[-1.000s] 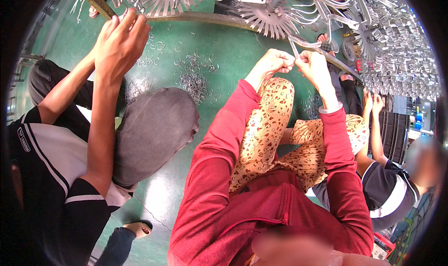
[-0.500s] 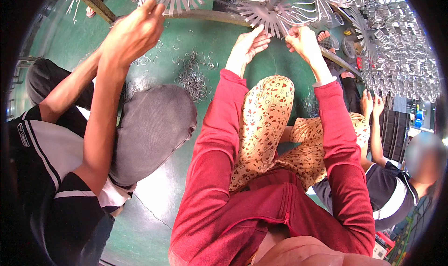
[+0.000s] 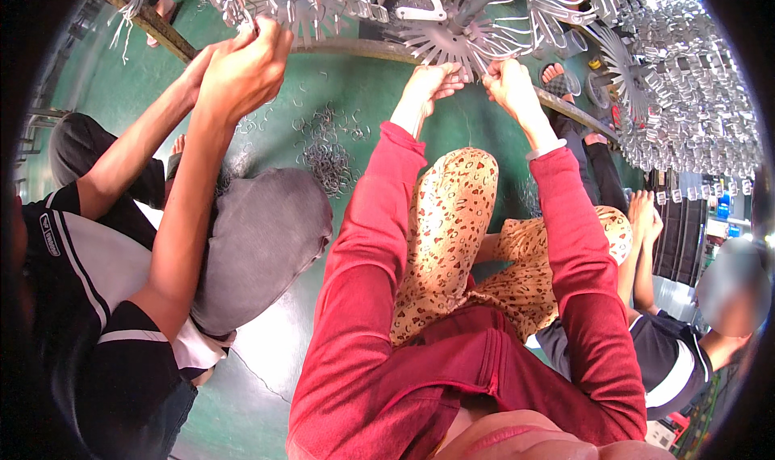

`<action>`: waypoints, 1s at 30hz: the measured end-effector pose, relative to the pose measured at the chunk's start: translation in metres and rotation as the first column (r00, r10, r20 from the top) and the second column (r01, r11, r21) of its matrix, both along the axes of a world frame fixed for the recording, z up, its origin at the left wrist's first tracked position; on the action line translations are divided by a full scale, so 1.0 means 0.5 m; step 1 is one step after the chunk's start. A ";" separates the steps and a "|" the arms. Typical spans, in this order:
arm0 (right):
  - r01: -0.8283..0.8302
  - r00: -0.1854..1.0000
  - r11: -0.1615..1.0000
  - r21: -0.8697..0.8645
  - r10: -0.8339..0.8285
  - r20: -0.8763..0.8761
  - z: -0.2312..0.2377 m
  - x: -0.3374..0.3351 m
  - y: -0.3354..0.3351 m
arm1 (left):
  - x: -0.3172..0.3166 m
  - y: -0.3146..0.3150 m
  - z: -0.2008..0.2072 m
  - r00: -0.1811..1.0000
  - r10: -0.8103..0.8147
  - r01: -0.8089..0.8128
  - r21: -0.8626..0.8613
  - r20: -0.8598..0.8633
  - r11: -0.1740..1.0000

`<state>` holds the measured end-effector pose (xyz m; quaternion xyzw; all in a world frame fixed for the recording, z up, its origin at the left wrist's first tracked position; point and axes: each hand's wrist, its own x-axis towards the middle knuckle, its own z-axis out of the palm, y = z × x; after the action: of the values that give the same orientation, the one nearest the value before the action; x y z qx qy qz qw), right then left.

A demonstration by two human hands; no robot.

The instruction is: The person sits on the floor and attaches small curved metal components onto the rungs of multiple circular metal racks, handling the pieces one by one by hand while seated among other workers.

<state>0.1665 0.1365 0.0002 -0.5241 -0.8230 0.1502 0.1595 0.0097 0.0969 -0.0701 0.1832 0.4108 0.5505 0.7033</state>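
Note:
Above my knees hangs a silvery metal disc (image 3: 436, 42) with narrow strips fanning out around its rim, fixed on a grey rod (image 3: 483, 2). At the disc's near edge my left hand (image 3: 432, 89) is closed, thumb and fingers together at the strip tips. Just to its right, my right hand (image 3: 512, 89) pinches at the same edge, its fingertips against the end of a strip. Anything small between the fingers of either hand is too small to make out. Bent metal hooks (image 3: 549, 16) hang from the disc's right side.
A wooden bar (image 3: 363, 48) runs behind my hands. Many metal pieces (image 3: 686, 81) hang at right. Small bent metal pieces (image 3: 327, 157) lie heaped on the green floor. At left a co-worker's hands (image 3: 246, 64) work on another hanging disc; another person (image 3: 670, 355) sits at right.
My left hand has gone from spread fingers to closed at the disc's edge. My right hand has shifted slightly left and down. The co-worker's hands at left have moved slightly.

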 end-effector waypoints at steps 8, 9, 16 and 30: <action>0.031 0.999 0.990 -0.137 -0.025 0.043 0.003 0.005 -0.003 | 0.026 -0.007 -0.009 0.989 0.085 -0.086 0.006 0.118 0.996; 0.020 0.999 0.993 -0.119 -0.017 0.030 -0.003 0.006 -0.002 | 0.029 -0.007 -0.009 0.988 0.093 -0.093 -0.001 0.127 0.996; -0.011 1.000 0.994 -0.107 0.012 0.014 -0.012 0.007 -0.003 | 0.034 -0.010 -0.006 0.988 0.080 -0.080 -0.005 0.130 0.997; -0.047 0.998 0.993 0.105 0.051 -0.040 -0.014 0.016 -0.041 | 0.049 -0.041 0.018 0.988 0.078 -0.075 -0.025 0.132 0.997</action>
<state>0.1745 0.1162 -0.0070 -0.4915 -0.8386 0.1223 0.2003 0.0340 0.0764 -0.0614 0.1232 0.3753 0.5839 0.7092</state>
